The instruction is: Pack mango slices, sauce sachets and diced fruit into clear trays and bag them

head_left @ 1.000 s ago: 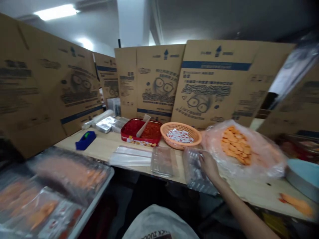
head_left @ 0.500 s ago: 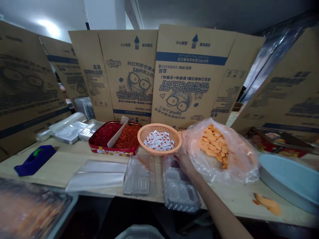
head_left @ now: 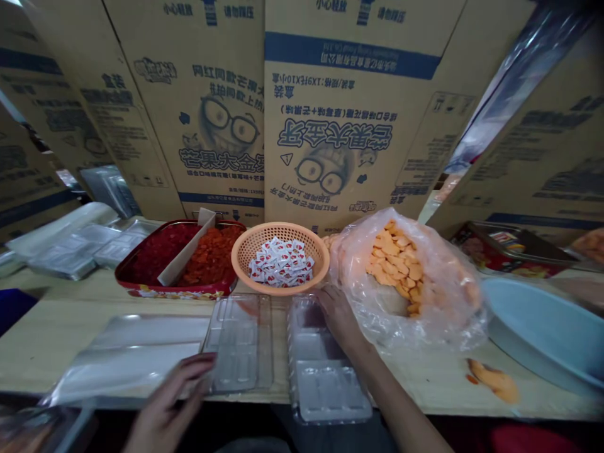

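My right hand [head_left: 337, 314] is at the far right corner of a clear plastic tray [head_left: 333, 390] with moulded compartments. Its fingers curl over the rim, and the tips are partly hidden. My left hand [head_left: 177, 393], slightly blurred, has its fingers apart and holds nothing. It is close to the left edge of a flatter clear plastic tray [head_left: 233, 346]. Left of that lie clear plastic sleeves [head_left: 141, 352]. Behind the trays, an orange basket [head_left: 239, 267] holds small white-and-red sachets [head_left: 283, 263]. A clear bag [head_left: 453, 308] of flat orange pieces [head_left: 396, 261] lies to the right.
A red tin [head_left: 179, 291] with a divider holds red and orange pieces. More plastic packs [head_left: 70, 255] lie at left, beside a blue tape dispenser [head_left: 14, 308]. A light-blue basin [head_left: 533, 340] and a loose orange piece [head_left: 495, 382] are at right. Cardboard sheets [head_left: 330, 88] stand behind.
My left hand has come into view at the lower left, beside the flatter tray. My right hand stays at the compartment tray's far end. The view has tilted down and shifted right.
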`<state>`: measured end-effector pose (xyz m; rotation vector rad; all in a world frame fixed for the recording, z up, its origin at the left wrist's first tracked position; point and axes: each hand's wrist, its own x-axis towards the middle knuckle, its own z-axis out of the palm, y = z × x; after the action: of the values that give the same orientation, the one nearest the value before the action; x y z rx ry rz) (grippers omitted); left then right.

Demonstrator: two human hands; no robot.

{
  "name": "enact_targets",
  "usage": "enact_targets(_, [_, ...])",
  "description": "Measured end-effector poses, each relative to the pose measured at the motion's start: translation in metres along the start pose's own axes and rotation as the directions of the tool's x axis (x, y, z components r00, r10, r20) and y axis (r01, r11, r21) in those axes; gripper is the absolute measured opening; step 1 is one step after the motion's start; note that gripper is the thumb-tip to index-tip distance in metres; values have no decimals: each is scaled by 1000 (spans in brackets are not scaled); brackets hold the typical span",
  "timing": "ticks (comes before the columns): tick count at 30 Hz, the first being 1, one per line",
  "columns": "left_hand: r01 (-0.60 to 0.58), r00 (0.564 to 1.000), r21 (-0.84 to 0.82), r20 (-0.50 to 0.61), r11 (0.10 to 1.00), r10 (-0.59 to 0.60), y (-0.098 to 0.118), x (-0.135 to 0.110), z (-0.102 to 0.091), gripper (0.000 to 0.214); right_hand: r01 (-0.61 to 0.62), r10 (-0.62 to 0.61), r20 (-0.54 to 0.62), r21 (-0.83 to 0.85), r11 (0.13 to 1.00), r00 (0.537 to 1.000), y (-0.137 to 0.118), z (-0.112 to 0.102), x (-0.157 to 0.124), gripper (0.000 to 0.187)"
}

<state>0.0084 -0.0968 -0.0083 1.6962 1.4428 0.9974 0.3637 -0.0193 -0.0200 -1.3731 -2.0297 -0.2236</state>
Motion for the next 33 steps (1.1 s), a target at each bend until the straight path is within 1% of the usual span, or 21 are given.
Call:
enact_targets(1, [62,986,-74,160,995,-50,9,8,24,30,8,-8,-3,-10,1000,1000,-1,-3,1,25])
enact_targets(2, [121,957,-152,282,981,-75,19,16,48,34,11,-11,-6,-20,1000,1000,-2,-7,3,25])
enact_targets(3, [173,946,-237,312,956,-94,31,23,71,38,10,-10,-6,-28,1000,1000,-4,-11,5,24])
enact_targets(4, [197,941,-323,327,926,-86,43,29,92,45,2,-2,-3,-33,999,1000,-7,-16,8,24])
enact_targets(6, [239,938,-449,337,861,-84,63,37,125,53,-25,25,1,-30,999,1000,-15,-27,13,22])
enact_targets(8, [321,911,-539,401,779,-98,78,43,145,51,-36,36,-6,2,999,999,-24,-40,18,21])
enact_targets(9, [380,883,-568,457,730,-104,83,46,151,45,-34,35,-22,28,999,999,-26,-46,19,20])
enact_targets(11, [521,803,-576,581,630,-133,90,49,155,35,-51,58,-88,77,996,994,-20,-56,21,21])
enact_targets(12, [585,761,-559,629,589,-159,93,51,155,34,-101,114,-138,93,991,984,-11,-61,20,22])
enact_targets(13, [633,729,-540,658,556,-191,96,53,153,34,-191,206,-191,98,977,960,3,-65,18,22])
enact_targets(14, [667,706,-524,673,530,-223,99,55,150,34,-309,321,-232,86,947,918,21,-68,16,22])
enact_targets(15, [690,690,-511,679,512,-251,102,56,147,35,-461,459,-264,62,885,848,42,-69,12,22])
enact_targets(16, [702,683,-508,679,499,-269,105,58,144,36,-585,566,-235,-12,811,790,65,-70,7,22])
enact_targets(17, [706,683,-513,675,489,-279,107,60,141,37,-673,652,-170,-136,727,739,87,-69,3,21])
enact_targets(18, [710,684,-518,670,477,-289,108,62,138,39,-699,704,-100,-280,658,703,108,-68,-2,21])
enact_targets(20, [721,680,-529,663,448,-311,107,66,134,42,-705,743,-54,-368,606,667,141,-61,-7,22])
enact_targets(21, [724,681,-538,659,432,-320,105,68,133,44,-696,747,-37,-398,598,663,151,-57,-7,23])
enact_targets(23, [730,678,-550,655,404,-333,101,72,133,46,-678,749,-14,-438,590,662,164,-47,-5,27])
enact_targets(27, [758,649,-536,682,373,-339,94,78,136,48,-639,749,24,-503,582,663,172,-33,6,26])
enact_targets(31, [756,646,-542,710,368,-282,100,81,136,56,-627,743,21,-520,579,669,176,-35,6,15])
enact_targets(33, [762,637,-538,723,361,-267,105,82,135,65,-653,736,-29,-485,582,677,168,-42,4,15])
